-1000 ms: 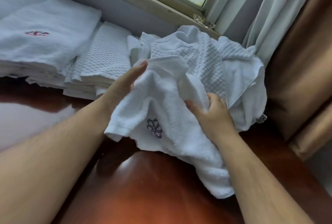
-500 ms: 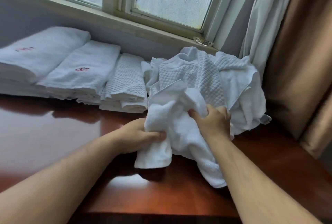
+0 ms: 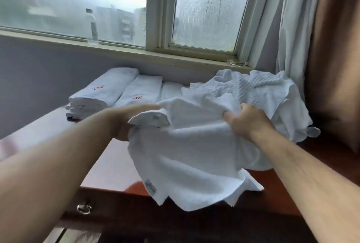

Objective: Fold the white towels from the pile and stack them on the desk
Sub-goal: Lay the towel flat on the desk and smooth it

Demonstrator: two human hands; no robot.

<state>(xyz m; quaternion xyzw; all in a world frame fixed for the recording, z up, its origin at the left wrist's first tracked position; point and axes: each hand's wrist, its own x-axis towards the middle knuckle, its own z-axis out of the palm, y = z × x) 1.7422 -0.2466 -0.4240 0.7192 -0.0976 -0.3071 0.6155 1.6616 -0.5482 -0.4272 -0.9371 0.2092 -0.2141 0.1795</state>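
The bench (image 3: pixel 109 164), a dark reddish wooden top with a glossy sheen, runs under the window (image 3: pixel 206 9) and carries everything. At its far right corner, against the curtain (image 3: pixel 288 28), sits the pile of loose white towels (image 3: pixel 272 94), crumpled and partly waffle-textured. Along the far edge toward the left lie the folded stacks (image 3: pixel 109 90), side by side, two of them with red embroidery on top. Lifted over the front edge hangs the towel (image 3: pixel 191 157), its lower hem with a small grey label draping past the bench front. The left hand (image 3: pixel 134 116) has its grip closed around the towel's left upper corner; the right hand (image 3: pixel 247 120) has fingers curled into a bunch of its upper right edge. A clear bottle (image 3: pixel 93 26) stands on the window sill. A metal ring pull (image 3: pixel 84 208) hangs on the bench's front.
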